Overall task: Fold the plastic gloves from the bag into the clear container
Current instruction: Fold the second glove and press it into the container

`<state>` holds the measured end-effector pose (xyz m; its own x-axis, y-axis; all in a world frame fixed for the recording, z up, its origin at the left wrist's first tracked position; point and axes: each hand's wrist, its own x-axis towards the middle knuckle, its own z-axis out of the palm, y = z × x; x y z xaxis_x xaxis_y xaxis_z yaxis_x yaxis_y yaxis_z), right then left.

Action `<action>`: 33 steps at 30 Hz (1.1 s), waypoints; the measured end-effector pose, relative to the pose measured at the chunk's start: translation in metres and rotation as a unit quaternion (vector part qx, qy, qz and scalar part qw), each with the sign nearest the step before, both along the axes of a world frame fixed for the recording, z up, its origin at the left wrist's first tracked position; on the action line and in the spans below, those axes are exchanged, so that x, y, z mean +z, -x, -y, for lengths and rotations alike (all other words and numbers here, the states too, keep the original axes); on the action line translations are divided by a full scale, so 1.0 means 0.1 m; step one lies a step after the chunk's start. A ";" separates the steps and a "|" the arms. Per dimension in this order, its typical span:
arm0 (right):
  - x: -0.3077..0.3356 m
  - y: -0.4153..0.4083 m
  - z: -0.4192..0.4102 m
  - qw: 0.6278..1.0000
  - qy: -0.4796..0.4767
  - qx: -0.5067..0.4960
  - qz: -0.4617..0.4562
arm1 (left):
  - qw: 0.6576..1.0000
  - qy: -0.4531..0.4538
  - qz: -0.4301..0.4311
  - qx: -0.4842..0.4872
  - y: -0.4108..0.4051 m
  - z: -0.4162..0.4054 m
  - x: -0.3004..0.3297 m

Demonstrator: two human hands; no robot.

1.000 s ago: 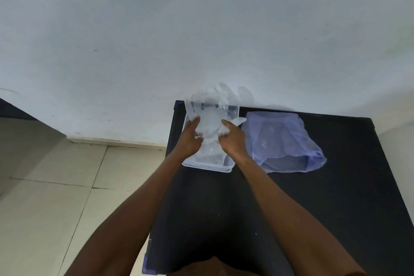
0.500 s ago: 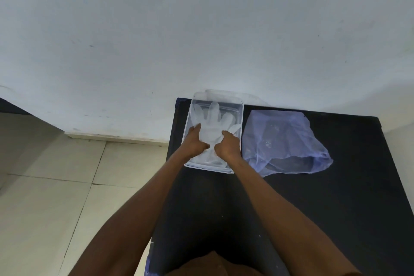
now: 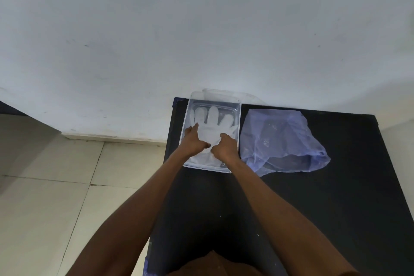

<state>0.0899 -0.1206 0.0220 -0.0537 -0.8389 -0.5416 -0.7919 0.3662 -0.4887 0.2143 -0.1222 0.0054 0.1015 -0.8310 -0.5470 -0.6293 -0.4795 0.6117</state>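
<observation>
A clear rectangular container (image 3: pixel 238 119) stands at the far left of the black table (image 3: pixel 313 208), against the wall. A translucent white plastic glove (image 3: pixel 212 123) lies flat inside it, fingers spread and pointing away from me. My left hand (image 3: pixel 193 141) and my right hand (image 3: pixel 225 148) rest side by side on the glove's palm and cuff, pressing it down. Whether the fingers pinch the plastic is hard to tell. To the right of the container lies the crumpled bluish plastic bag (image 3: pixel 282 141), its mouth facing me.
The container's clear lid (image 3: pixel 224 93) leans behind it against the white wall (image 3: pixel 201 29). The table's left edge drops to a beige tiled floor (image 3: pixel 56 186). Dark tabletop stretches in front of the container and the bag.
The glove, held up above the container a second ago, now lies flat inside it with its fingers spread. Both hands have moved down with it and closer together.
</observation>
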 end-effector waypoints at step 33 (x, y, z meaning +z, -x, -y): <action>0.11 0.03 -0.06 0.996 -0.044 0.079 -0.025 | 0.997 -0.028 0.044 -0.060 0.09 -0.15 -0.03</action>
